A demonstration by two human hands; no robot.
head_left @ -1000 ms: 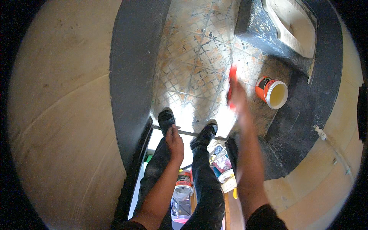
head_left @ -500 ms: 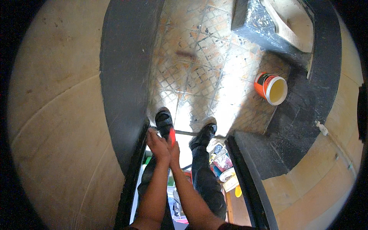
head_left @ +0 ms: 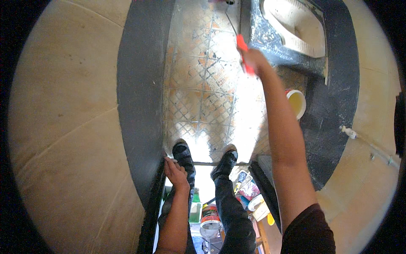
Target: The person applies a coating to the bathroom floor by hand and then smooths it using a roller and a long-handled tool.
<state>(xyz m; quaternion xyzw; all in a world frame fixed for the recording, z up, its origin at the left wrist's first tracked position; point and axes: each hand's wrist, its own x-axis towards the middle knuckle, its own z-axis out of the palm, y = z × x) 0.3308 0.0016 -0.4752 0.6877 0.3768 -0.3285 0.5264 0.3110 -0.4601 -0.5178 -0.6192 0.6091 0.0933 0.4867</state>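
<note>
My right hand (head_left: 256, 61), blurred, is stretched far ahead beside the squat toilet (head_left: 292, 25). It grips the red handle of a tool (head_left: 242, 42), from which a thin metal rod runs to the top edge; the head at its end is blurred and cut off. Low on the left, my left hand (head_left: 176, 173) is by the black door frame (head_left: 152, 211), fingers curled. A small greyish bit shows at its fingertips, too little to name. Partly behind my right forearm, a bucket (head_left: 301, 101) with a white rim and yellowish inside leans on its side.
Worn patterned tiles (head_left: 207, 80) cover the floor, with a raised doorstep by my feet. Black bands (head_left: 144, 84) line the lower walls. A pipe with a tap (head_left: 349, 132) juts from the right wall. Behind my legs are a red-labelled tub (head_left: 210, 218) and other clutter.
My hands were together near my left foot; the right has swung forward and right with the red-handled tool. The left stays low by the door frame. The view has shifted forward.
</note>
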